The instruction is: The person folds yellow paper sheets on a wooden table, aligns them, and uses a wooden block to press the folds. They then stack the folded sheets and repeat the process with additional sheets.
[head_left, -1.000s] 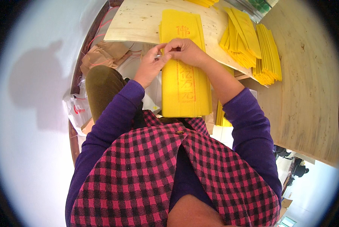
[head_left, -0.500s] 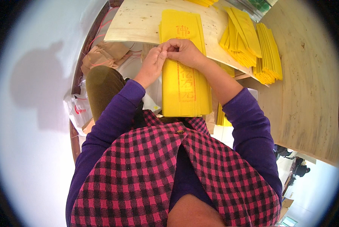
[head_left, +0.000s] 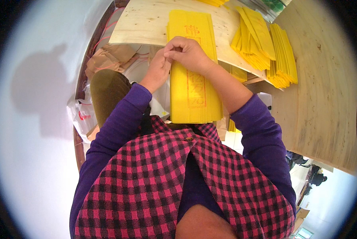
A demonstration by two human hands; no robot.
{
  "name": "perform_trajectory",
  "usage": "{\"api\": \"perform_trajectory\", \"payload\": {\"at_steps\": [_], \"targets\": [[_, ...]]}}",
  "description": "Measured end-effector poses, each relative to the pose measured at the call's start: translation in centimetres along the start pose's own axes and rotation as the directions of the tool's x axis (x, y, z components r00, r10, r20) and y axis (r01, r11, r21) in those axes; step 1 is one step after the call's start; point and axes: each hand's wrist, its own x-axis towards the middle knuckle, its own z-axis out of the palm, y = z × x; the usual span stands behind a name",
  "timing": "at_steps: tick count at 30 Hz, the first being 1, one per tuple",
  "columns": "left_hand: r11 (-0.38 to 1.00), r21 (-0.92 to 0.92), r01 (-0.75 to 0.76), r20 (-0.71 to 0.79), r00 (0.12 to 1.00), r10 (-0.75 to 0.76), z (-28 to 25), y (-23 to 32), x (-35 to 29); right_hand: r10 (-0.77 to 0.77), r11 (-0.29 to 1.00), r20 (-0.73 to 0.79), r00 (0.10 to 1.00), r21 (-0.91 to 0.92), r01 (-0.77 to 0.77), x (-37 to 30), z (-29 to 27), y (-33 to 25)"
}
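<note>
A long stack of yellow paper (head_left: pixel 192 113) with red printing lies lengthwise in front of me, its far part on the wooden table and its near end by my lap. My left hand (head_left: pixel 158 71) is closed at the stack's left edge, with its fingers partly out of sight. Across the stack comes my right hand (head_left: pixel 188 53), thumb and forefinger pinched together against the left hand's fingertips. Whatever lies in that pinch is too small or hidden to make out.
The pale wooden table (head_left: pixel 146 20) carries fanned bundles of yellow paper (head_left: pixel 252 40) and another upright-edged bundle (head_left: pixel 282 55) at the right. A wooden panel (head_left: pixel 318 99) stands beyond them. Brown paper (head_left: pixel 112 57) and a white plastic bag (head_left: pixel 82 115) lie at left, near my knee.
My right hand has shifted slightly up and left, and its forearm has swung inward a little. The left hand and the stack have hardly moved.
</note>
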Motion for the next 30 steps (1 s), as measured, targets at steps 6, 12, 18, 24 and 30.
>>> {"api": "perform_trajectory", "payload": {"at_steps": [6,12,18,24,30], "targets": [[0.98,-0.078,0.186,0.033,0.982,-0.184,-1.1,0.6,-0.3,0.13,0.976,-0.105,0.986,0.19,-0.109,-0.3,-0.4,0.9],[0.525,-0.613,0.59,0.307,0.791,-0.53,-2.7,0.5,0.6,0.05,0.979,-0.046,0.998,0.201,-0.04,-0.6,-0.7,1.9],[0.367,-0.662,0.653,0.402,0.723,-0.562,-4.1,-0.2,0.9,-0.217,0.972,0.053,0.975,0.1,0.211,-1.0,-0.4,1.9],[0.525,-0.566,0.635,0.345,0.761,-0.549,-4.4,-0.1,0.7,0.065,0.997,0.004,0.998,0.03,-0.065,-0.7,-0.9,1.5],[0.804,-0.223,0.552,0.281,0.826,-0.489,-4.9,0.2,1.0,0.07,0.997,0.046,0.996,0.031,-0.071,-0.5,-0.3,1.4]]}}
